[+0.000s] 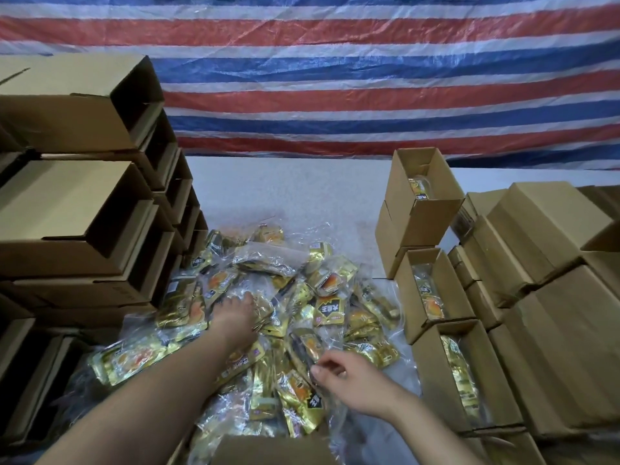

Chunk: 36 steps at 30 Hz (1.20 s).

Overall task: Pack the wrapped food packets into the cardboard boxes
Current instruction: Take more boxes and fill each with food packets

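At six o'clock, nearest the camera, the top edge of a cardboard box pokes into view. Just beyond it, toward five o'clock, the right hand curls its fingers and thumb onto the clear wrap of a gold packet at the near edge of the pile; a pinch it seems, though whether it has a firm hold I cannot tell. Farther in, near the centre, the left hand reaches across with fingers spread and lies flat on the heap of wrapped food packets, gripping nothing. The heap lies on the white table. At three o'clock stand open boxes with packets inside, closed boxes beside them. At nine o'clock rise stacks of empty boxes. At twelve o'clock hangs a red, white and blue striped tarpaulin.
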Each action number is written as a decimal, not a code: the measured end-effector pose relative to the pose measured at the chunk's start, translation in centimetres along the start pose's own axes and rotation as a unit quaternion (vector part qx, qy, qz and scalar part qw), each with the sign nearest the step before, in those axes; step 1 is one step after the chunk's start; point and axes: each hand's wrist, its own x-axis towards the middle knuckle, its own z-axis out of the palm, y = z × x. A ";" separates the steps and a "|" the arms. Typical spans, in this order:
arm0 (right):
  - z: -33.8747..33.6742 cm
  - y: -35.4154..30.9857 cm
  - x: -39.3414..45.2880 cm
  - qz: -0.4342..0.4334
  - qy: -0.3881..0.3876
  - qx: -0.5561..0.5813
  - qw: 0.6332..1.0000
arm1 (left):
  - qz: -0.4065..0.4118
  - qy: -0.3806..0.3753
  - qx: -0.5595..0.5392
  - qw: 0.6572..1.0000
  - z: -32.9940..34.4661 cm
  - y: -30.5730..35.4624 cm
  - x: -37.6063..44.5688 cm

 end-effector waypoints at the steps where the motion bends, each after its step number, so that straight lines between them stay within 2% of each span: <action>1: -0.2 0.1 0.5 0.005 0.006 0.008 1.000 | 0.000 0.004 0.003 1.000 0.2 0.1 0.2; 5: -0.8 0.0 2.3 0.016 0.032 0.033 0.999 | 0.007 0.040 -0.038 0.998 0.5 0.8 0.3; 8: -0.9 -0.7 3.1 0.018 0.049 0.046 0.998 | -0.013 0.035 -0.164 0.986 -0.3 0.6 -0.5; 10: -0.9 -1.7 3.7 0.032 0.061 0.086 0.994 | -0.022 0.033 -0.301 0.953 -1.6 0.2 -1.2; 13: -0.6 -4.1 4.6 0.063 0.094 0.169 0.979 | 0.015 0.067 -0.443 0.894 -4.5 -0.2 -3.2; 15: -0.6 -6.3 5.0 0.067 0.100 0.289 0.950 | 0.051 0.088 -0.521 0.848 -7.0 -0.1 -5.1; 16: -0.7 -7.4 5.2 0.057 0.092 0.368 0.923 | 0.068 0.105 -0.541 0.831 -8.2 0.1 -6.1; 18: -1.1 -9.7 5.2 0.005 0.061 0.487 0.871 | 0.096 0.156 -0.545 0.818 -10.2 0.9 -8.0; 21: -1.6 -13.3 4.2 -0.066 0.044 0.543 0.836 | 0.115 0.233 -0.531 0.806 -11.8 2.4 -10.0; 24: -2.1 -14.8 3.2 -0.094 0.025 0.548 0.831 | 0.098 0.276 -0.451 0.843 -12.9 2.9 -11.5; 26: -2.6 -14.9 2.4 -0.097 -0.006 0.542 0.835 | 0.121 0.247 -0.425 0.862 -13.8 2.4 -12.2; 30: -3.2 -14.1 0.9 -0.109 0.005 0.526 0.843 | 0.168 0.157 -0.516 0.825 -13.3 0.0 -14.2; 31: -3.4 -13.7 0.6 -0.106 0.017 0.528 0.842 | 0.181 0.121 -0.507 0.834 -12.4 -0.9 -14.9; 34: -4.1 -12.7 -0.2 -0.090 0.040 0.547 0.831 | 0.243 -0.003 -0.331 0.912 -9.4 -3.5 -16.9; 36: -4.4 -12.4 -0.7 -0.093 0.043 0.551 0.828 | 0.287 -0.112 -0.214 0.927 -7.0 -4.1 -18.1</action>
